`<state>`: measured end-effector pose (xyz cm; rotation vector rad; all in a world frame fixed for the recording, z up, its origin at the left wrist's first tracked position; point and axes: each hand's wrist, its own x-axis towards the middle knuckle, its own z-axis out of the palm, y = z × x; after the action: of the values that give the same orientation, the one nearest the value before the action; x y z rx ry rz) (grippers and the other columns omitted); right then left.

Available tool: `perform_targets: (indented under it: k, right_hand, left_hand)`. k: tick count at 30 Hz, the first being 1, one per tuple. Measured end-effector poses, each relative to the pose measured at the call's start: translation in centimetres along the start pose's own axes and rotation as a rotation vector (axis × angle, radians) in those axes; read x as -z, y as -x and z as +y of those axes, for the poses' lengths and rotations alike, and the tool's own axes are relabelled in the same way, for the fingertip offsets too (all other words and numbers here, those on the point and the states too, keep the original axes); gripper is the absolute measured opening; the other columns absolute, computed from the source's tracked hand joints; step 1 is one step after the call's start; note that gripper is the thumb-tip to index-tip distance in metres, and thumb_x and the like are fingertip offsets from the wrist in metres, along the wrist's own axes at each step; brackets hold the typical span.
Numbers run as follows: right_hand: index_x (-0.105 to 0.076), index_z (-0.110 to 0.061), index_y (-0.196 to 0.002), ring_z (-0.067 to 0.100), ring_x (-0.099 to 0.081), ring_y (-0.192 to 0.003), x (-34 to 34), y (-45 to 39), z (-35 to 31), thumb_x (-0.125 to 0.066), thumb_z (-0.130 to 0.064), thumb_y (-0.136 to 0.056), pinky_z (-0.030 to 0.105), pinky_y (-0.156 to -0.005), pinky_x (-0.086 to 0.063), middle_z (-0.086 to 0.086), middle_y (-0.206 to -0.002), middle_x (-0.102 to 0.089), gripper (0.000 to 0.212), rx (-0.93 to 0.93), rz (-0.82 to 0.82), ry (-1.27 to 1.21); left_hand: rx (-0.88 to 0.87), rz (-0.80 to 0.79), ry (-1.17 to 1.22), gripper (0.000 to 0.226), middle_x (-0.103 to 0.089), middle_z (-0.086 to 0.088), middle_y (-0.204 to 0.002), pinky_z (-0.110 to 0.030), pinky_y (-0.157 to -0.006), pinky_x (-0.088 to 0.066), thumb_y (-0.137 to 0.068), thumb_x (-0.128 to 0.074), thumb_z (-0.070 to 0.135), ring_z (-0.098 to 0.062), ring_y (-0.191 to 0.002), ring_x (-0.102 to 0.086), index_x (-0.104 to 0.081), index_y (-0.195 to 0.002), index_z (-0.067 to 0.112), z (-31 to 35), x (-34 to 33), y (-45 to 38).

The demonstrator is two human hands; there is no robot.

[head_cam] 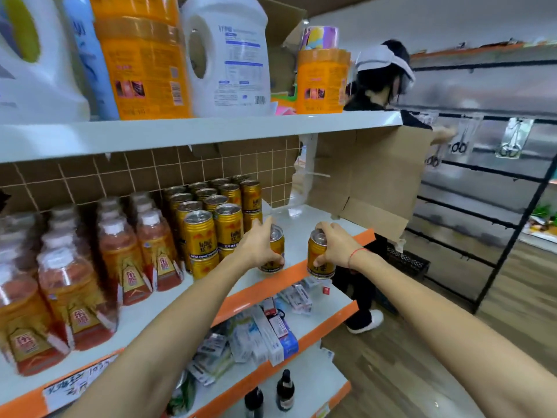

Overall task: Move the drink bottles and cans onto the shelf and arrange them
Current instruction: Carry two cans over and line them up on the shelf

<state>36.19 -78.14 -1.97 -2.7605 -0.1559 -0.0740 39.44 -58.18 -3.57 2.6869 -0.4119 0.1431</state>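
White shelf (304,227), orange edge: gold cans (211,212) stacked, tea btls (126,254).

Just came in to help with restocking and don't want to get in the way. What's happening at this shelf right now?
A person is stocking gold drink cans on the middle shelf. The left hand grips one can standing on the shelf beside the stacked gold cans. The right hand holds another can at the shelf's front edge. Bottled tea drinks already fill the left side.
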Motion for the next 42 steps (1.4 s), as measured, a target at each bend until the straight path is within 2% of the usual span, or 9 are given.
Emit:
perform_targets:
  k: [2,6,10,18,21,31,34,37,42]
  right_hand:
    - [-0.039,-0.012,-0.128,0.034,-0.049,-0.112,0.0,-2.1,1.2,-0.085,-0.024,-0.064,0.039,-0.092,-0.045,0.015,-0.123,-0.043,0.079,0.044,-0.016,0.008]
    - [-0.037,-0.011,-0.130,0.032,-0.048,-0.114,0.2,-6.6,3.6,-0.085,-0.024,-0.063,0.038,-0.091,-0.045,0.015,-0.126,-0.045,0.083,0.160,-0.063,0.025]
    - [-0.038,-0.011,-0.128,0.031,-0.049,-0.113,0.7,-10.5,5.0,-0.085,-0.026,-0.064,0.039,-0.091,-0.046,0.014,-0.126,-0.047,0.081,0.249,-0.104,0.028]
    - [-0.027,-0.009,-0.142,0.032,-0.040,-0.127,-0.8,-15.7,5.6,-0.085,-0.027,-0.065,0.037,-0.103,-0.040,0.015,-0.140,-0.035,0.098,0.368,-0.189,0.014]
    - [-0.024,-0.009,-0.144,0.032,-0.040,-0.127,-1.7,-17.0,5.3,-0.084,-0.025,-0.066,0.036,-0.102,-0.040,0.015,-0.140,-0.034,0.100,0.396,-0.215,-0.009]
    - [-0.033,-0.015,-0.137,0.032,-0.047,-0.119,-4.4,-19.7,4.5,-0.085,-0.023,-0.064,0.041,-0.097,-0.045,0.012,-0.131,-0.040,0.089,0.428,-0.260,-0.060]
    - [-0.035,-0.014,-0.135,0.033,-0.049,-0.116,-4.7,-20.2,4.5,-0.085,-0.022,-0.064,0.040,-0.095,-0.046,0.013,-0.128,-0.041,0.087,0.437,-0.273,-0.063]
    - [-0.037,-0.014,-0.131,0.034,-0.049,-0.114,-5.0,-20.4,4.4,-0.085,-0.023,-0.064,0.040,-0.093,-0.047,0.013,-0.124,-0.042,0.083,0.460,-0.293,-0.064]
    - [-0.036,-0.015,-0.132,0.032,-0.049,-0.115,-5.5,-20.6,4.4,-0.084,-0.022,-0.065,0.040,-0.093,-0.048,0.012,-0.126,-0.042,0.083,0.478,-0.306,-0.073]
  left_hand:
    - [0.044,0.015,0.009,0.109,-0.032,-0.015,-0.140,-0.043,-0.098,-0.046,-0.062,-0.086,0.040,-0.036,-0.123,-0.045,-0.021,-0.146,0.014,0.3,-0.9,-1.2]
    - [0.123,0.042,0.013,0.097,-0.037,-0.014,-0.129,-0.041,-0.093,-0.047,-0.062,-0.086,0.036,-0.036,-0.115,-0.050,-0.028,-0.137,0.015,0.9,-2.3,-3.9]
    - [0.234,0.068,0.016,0.102,-0.034,-0.014,-0.134,-0.042,-0.096,-0.047,-0.062,-0.087,0.034,-0.036,-0.118,-0.049,-0.025,-0.142,0.017,1.2,-3.5,-6.0]
    - [0.403,0.080,-0.033,0.094,-0.030,-0.017,-0.141,-0.040,-0.097,-0.046,-0.069,-0.083,0.031,-0.037,-0.121,-0.046,-0.024,-0.140,0.015,0.8,-4.7,-7.8]
    - [0.432,0.072,-0.039,0.091,-0.029,-0.016,-0.142,-0.041,-0.098,-0.047,-0.070,-0.082,0.030,-0.037,-0.123,-0.046,-0.024,-0.139,0.016,0.2,-4.6,-8.6]
    - [0.469,-0.013,-0.126,0.096,-0.030,-0.017,-0.140,-0.042,-0.097,-0.048,-0.069,-0.083,0.034,-0.038,-0.120,-0.049,-0.023,-0.140,0.013,-1.7,-5.3,-9.7]
    - [0.447,-0.114,-0.196,0.092,-0.036,-0.016,-0.136,-0.040,-0.093,-0.050,-0.071,-0.080,0.040,-0.035,-0.116,-0.051,-0.027,-0.140,0.011,-1.6,-4.1,-10.1]
    - [0.399,-0.255,-0.294,0.078,-0.049,-0.009,-0.132,-0.034,-0.090,-0.051,-0.076,-0.074,0.046,-0.026,-0.112,-0.054,-0.040,-0.138,0.013,-1.1,-1.5,-11.2]
    - [0.313,-0.452,-0.408,0.066,-0.055,-0.007,-0.128,-0.031,-0.088,-0.049,-0.081,-0.070,0.043,-0.026,-0.112,-0.054,-0.048,-0.135,0.012,-0.5,1.7,-12.9]
